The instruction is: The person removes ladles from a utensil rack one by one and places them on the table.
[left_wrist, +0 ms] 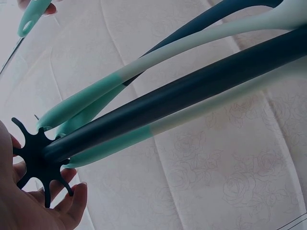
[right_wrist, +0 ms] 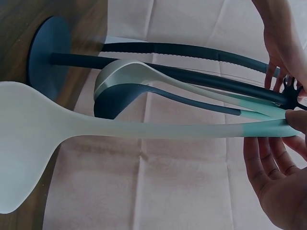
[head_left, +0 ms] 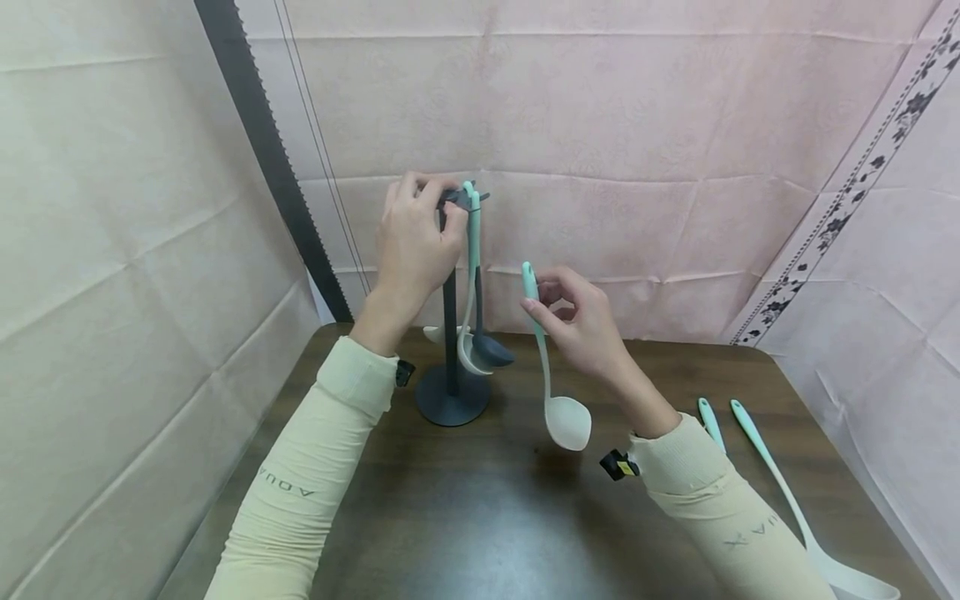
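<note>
My left hand [head_left: 416, 237] grips the hooked top of a dark utensil stand [head_left: 452, 404], its fingers curled around the hub. On the hooks hang a white ladle [right_wrist: 125, 79] and a dark-headed ladle [head_left: 493, 351], both with mint handles. A third utensil [left_wrist: 192, 120] hangs on the other side of the pole; its head is mostly hidden in the head view. To the right of the stand, my right hand [head_left: 581, 321] pinches the mint handle of a white spatula [head_left: 568, 423] near its top. The spatula hangs head down, apart from the hooks.
On the brown table [head_left: 405, 517], at the right, lies a long white utensil [head_left: 776, 471] with a mint handle. Beside it is another mint handle [head_left: 711, 423], partly covered by the right sleeve. Pale cloth [head_left: 600, 108] encloses the table at the back and sides.
</note>
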{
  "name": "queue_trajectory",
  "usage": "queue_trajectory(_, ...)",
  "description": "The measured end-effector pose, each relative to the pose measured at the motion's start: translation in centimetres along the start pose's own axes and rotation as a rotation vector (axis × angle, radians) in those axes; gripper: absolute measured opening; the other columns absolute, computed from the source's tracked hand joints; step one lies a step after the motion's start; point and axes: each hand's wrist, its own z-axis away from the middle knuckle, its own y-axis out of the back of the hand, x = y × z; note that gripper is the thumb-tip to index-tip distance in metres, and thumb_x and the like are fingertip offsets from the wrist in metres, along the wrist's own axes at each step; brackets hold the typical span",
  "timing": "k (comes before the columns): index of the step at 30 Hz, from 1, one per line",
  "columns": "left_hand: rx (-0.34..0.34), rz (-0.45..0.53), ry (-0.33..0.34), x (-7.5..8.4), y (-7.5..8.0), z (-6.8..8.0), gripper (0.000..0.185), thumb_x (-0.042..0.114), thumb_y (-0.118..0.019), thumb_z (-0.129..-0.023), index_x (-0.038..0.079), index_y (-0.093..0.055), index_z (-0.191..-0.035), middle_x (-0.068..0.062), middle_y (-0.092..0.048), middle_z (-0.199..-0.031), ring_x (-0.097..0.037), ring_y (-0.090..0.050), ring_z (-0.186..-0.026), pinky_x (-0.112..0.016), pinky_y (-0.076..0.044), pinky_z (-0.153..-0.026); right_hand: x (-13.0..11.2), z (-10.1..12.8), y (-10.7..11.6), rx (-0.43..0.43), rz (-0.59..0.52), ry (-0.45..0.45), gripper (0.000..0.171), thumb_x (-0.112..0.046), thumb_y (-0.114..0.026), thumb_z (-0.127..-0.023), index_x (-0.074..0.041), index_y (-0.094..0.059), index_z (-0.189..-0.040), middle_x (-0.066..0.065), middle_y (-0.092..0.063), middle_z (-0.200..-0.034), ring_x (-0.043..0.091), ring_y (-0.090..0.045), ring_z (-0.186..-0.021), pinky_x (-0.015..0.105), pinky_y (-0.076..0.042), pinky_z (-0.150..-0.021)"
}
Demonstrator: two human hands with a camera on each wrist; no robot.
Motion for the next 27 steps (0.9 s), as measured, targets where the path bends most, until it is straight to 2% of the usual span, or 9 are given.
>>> queue_trajectory(6,0.002,0.005,0.0,0.0,0.0,0.0,0.041,0.029,-0.048,-0.101,0.012,-0.073,-0.129,-0.01,-0.062,-0.128,-0.029,-0.054,-0.117,-0.04,-0.05,-0.084,0.1,0.2,0.1,0.006,-0.023,-0.009,0.024,-0.015,-0.076,-0.098,-0.011,-0.07,-0.121,0.003,-0.072,-0.098,0.018,-0.068,-0.085,0.034,-0.061,-0.07)
queue_trajectory(12,-0.001,0.001,-0.006,0.0,0.1,0.0,0.041,0.029,-0.048,-0.102,0.012,-0.073,-0.129,-0.01,-0.062,-0.129,-0.029,-0.054,-0.118,-0.041,-0.05,-0.086,0.5,0.6,0.5,0.009,-0.015,-0.034,0.025,-0.015,-0.077,-0.098,-0.011,-0.07,-0.122,0.004,-0.071,-0.098,0.018,-0.067,-0.086,0.027,-0.06,-0.071)
queue_trajectory(18,0.004,0.013,-0.01,-0.1,0.0,0.0,0.041,0.03,-0.048,-0.101,0.012,-0.073,-0.128,-0.011,-0.062,-0.127,-0.03,-0.054,-0.116,-0.04,-0.05,-0.083,0.8,1.1,1.0,0.014,0.001,-0.053,0.026,-0.016,-0.076,-0.099,-0.011,-0.07,-0.123,0.003,-0.07,-0.099,0.018,-0.068,-0.088,0.03,-0.061,-0.072)
queue_trajectory(24,-0.003,0.006,-0.005,-0.2,-0.1,0.0,0.041,0.03,-0.048,-0.101,0.012,-0.073,-0.129,-0.01,-0.062,-0.129,-0.029,-0.054,-0.117,-0.04,-0.05,-0.083,0.8,1.4,1.5,0.02,0.01,-0.081,0.026,-0.013,-0.076,-0.099,-0.006,-0.069,-0.124,0.007,-0.07,-0.1,0.021,-0.067,-0.088,0.028,-0.059,-0.072)
queue_trajectory(27,-0.001,0.008,-0.006,-0.2,0.0,0.0,0.041,0.03,-0.048,-0.101,0.012,-0.073,-0.129,-0.01,-0.062,-0.129,-0.029,-0.054,-0.117,-0.04,-0.05,-0.083,1.2,1.6,1.8,0.024,0.005,-0.083,0.027,-0.016,-0.076,-0.099,-0.009,-0.069,-0.124,0.005,-0.07,-0.1,0.019,-0.066,-0.088,0.026,-0.059,-0.072)
